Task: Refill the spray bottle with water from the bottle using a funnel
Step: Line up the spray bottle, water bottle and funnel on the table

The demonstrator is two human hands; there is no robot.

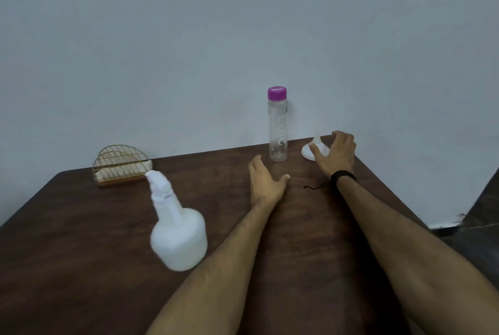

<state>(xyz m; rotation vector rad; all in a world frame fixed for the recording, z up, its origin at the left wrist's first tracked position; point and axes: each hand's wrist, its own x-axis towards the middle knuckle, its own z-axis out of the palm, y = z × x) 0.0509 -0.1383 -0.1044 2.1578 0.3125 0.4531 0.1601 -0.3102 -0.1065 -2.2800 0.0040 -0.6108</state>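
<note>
On one brown table [81,226]: one spray bottle [178,237], one water bottle [278,129], one funnel [314,149], two hands' fingers [341,137] spread.

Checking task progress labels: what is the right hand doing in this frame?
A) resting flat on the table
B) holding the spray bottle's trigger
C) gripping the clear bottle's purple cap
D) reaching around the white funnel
D: the right hand is curled open around the white funnel, which sits upside down on the table right of the capped clear bottle; the spray bottle stands untouched on the left.
</note>
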